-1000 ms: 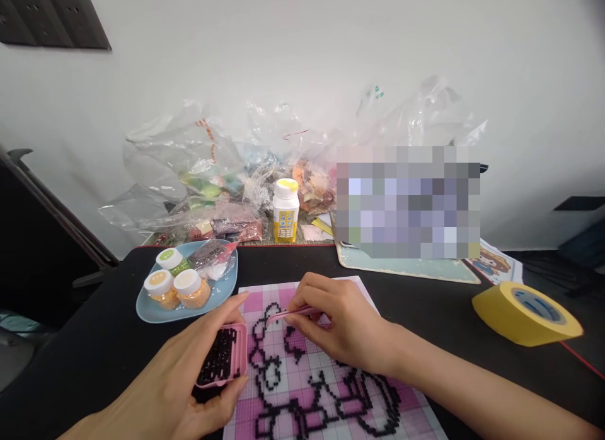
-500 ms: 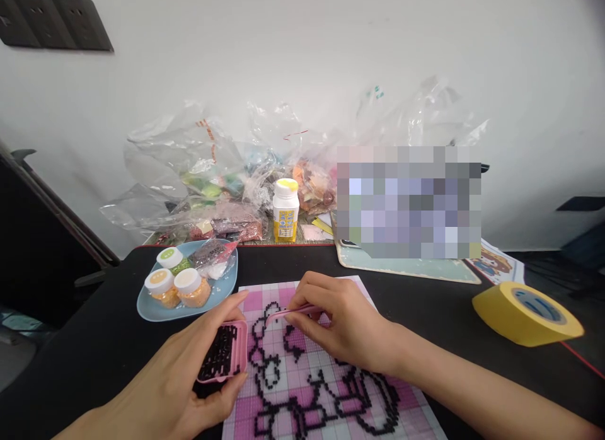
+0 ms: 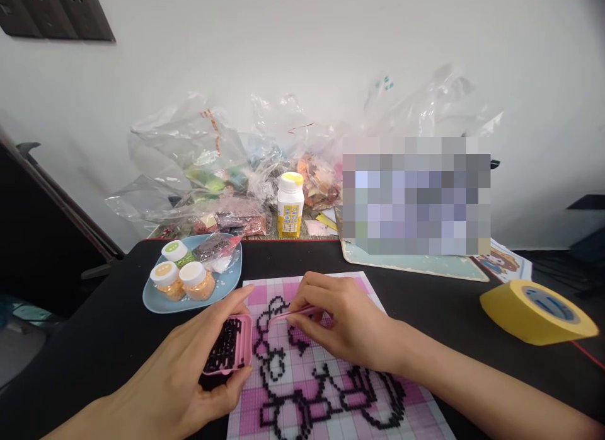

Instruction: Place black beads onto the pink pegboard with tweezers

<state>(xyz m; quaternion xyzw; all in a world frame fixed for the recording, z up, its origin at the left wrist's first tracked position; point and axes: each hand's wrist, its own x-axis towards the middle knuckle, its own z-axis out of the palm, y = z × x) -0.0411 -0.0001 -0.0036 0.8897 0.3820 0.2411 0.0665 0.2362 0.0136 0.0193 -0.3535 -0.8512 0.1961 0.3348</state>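
A small pink tray (image 3: 243, 342) of black beads sits in my left hand (image 3: 198, 358), fingers around its far and near sides, at the left edge of a pink and white checked board (image 3: 350, 421). Black beads form outlines across the board. My right hand (image 3: 338, 317) pinches pink tweezers (image 3: 302, 313) over the board's upper part. Their tip points left, close to the bead outline. Whether a bead is in the tip is too small to tell.
A blue plate (image 3: 158, 302) with three lidded jars and a bag stands at the left. Behind are a white and yellow bottle (image 3: 290, 207) and plastic bags (image 3: 189, 144). Yellow tape (image 3: 534, 314) lies right, near a light blue board (image 3: 416, 263).
The view has shifted slightly, so the whole scene sits a little differently in the frame. Both hands keep nearly the same pose, with the tray and tweezers still held.
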